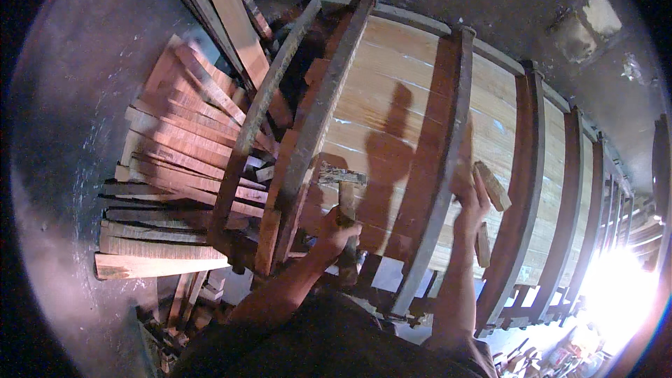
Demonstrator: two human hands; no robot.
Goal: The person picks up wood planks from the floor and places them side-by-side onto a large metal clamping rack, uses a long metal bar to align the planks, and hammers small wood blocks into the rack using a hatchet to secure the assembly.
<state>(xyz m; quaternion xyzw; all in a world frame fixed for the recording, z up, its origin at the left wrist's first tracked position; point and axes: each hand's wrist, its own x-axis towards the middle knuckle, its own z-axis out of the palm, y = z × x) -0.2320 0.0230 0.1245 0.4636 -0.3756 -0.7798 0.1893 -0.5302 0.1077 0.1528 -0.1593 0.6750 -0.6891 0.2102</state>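
My left hand (pixel 339 229) is closed around the handle of a hammer (pixel 347 199). Its dark, worn head points away from me, above the boards. To the right, my right hand (pixel 472 203) has its fingers against a short wooden block (pixel 493 186), gripping it at a tilt. Just below that hand, a narrow wood piece (pixel 483 245) shows beside my wrist. Under both hands lies a panel of pale boards (pixel 381 56) set side by side, crossed by dark metal clamp bars (pixel 456 108).
Many cut boards (pixel 175 147) are stacked at the left. Long planks (pixel 234 21) lean at the far left. More clamp bars (pixel 570 168) run off to the right. Two pale blocks (pixel 602 16) lie on the floor at the far right. Scrap wood (pixel 521 362) litters the near right.
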